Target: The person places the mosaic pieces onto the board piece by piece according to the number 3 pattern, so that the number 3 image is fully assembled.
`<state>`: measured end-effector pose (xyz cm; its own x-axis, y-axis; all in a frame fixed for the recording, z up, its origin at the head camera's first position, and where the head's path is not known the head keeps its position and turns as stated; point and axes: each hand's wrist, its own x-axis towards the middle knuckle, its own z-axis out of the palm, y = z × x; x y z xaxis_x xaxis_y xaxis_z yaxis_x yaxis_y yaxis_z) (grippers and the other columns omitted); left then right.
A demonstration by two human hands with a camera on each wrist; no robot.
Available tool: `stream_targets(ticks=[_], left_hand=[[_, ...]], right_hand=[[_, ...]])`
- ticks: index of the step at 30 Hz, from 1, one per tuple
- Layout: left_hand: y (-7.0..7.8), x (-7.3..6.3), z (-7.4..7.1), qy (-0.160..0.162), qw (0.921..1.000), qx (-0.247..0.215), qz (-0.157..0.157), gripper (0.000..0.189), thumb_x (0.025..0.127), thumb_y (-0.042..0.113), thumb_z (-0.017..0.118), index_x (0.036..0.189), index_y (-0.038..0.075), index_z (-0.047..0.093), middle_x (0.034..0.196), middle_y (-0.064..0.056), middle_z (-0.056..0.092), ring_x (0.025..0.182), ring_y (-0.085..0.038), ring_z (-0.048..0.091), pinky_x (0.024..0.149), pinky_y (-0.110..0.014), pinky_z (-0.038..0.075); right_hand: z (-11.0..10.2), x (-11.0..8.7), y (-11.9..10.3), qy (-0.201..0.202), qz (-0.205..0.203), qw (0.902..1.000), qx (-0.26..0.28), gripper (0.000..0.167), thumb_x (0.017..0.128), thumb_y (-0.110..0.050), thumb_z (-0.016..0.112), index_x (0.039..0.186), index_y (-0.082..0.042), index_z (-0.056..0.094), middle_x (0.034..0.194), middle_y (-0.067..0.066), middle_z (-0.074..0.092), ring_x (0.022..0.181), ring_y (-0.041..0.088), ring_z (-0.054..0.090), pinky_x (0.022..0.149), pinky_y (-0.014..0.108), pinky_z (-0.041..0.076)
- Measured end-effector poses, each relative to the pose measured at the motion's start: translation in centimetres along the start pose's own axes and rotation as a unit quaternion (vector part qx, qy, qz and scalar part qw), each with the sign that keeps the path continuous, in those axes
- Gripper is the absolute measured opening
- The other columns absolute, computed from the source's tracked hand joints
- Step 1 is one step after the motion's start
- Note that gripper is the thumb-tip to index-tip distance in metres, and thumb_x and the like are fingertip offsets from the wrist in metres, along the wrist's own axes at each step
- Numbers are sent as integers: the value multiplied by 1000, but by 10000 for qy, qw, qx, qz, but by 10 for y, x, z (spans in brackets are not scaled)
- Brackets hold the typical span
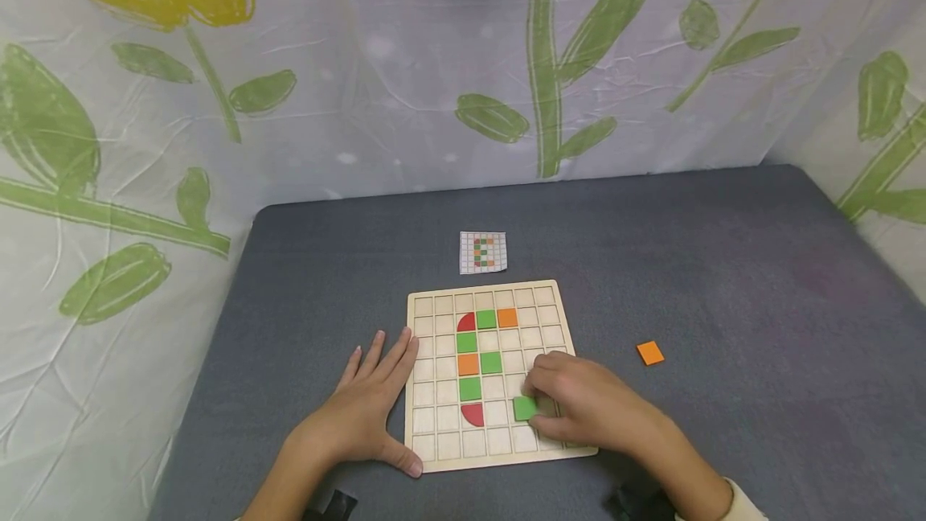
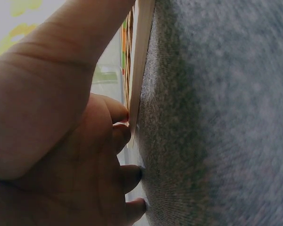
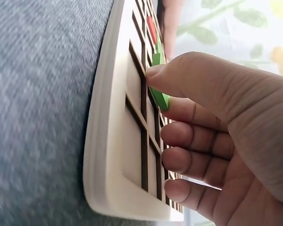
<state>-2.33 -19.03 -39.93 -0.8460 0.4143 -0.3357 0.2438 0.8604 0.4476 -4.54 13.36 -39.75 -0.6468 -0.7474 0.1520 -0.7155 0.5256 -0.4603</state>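
A square wooden grid board (image 1: 473, 445) lies on the table. Its cells hold a red quarter-circle tile (image 1: 466, 322) at the top, another red quarter-circle (image 1: 473, 414) lower down, and several green and orange square tiles between and beside them. My right hand (image 1: 586, 400) pinches a green square tile (image 1: 524, 408) between thumb and index finger, low over the lower right cells. In the right wrist view that green tile (image 3: 161, 98) is tilted against the grid. My left hand (image 1: 362, 412) spreads straight fingers along the board's left edge, thumb at the lower left corner.
Beyond the board lies a small printed card (image 1: 500, 267) with a coloured grid pattern. A loose orange square tile (image 1: 650, 353) is on the grey table (image 1: 767, 328), right of the board. A white curtain (image 1: 376, 103) with painted flowers hangs behind the table.
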Motion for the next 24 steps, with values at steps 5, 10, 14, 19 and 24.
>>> stream_targets(ticks=[5,10,14,19,24], left_hand=[[0,0,0,7,10000,22,8,157,41,76,87,162,12,11,167,-3,1,151,-36,-6,117,-62,-1],[0,0,1,7,10000,21,7,157,41,76,87,162,13,10,167,-3,0,151,-35,-6,117,-61,-1],[0,-1,0,3,10000,-5,7,156,41,75,87,162,13,10,167,-3,0,151,-35,-6,117,-61,-1],[0,-1,0,22,10000,2,16,156,41,76,87,162,13,11,167,-3,1,151,-36,-6,117,-61,-1],[0,-1,0,25,10000,28,26,156,41,76,86,162,12,11,167,-4,2,151,-36,-5,117,-62,0]], right_hand=[[2,3,-4,-93,46,9999,55,19,73,-19,79,85,-18,64,81,-13,52,75,3,45,63,20,42],[4,4,-5,-44,8,10000,51,19,73,-18,79,85,-18,64,82,-13,53,76,3,46,65,20,43],[7,5,-6,42,-33,10000,17,19,73,-19,79,85,-18,65,83,-13,54,76,3,47,65,20,45],[10,7,-8,113,-86,9999,-61,20,74,-22,81,86,-18,65,83,-12,54,76,3,48,65,21,46],[12,10,-11,100,-116,9999,-73,20,75,-21,81,88,-17,67,83,-11,54,75,3,48,65,21,45]])
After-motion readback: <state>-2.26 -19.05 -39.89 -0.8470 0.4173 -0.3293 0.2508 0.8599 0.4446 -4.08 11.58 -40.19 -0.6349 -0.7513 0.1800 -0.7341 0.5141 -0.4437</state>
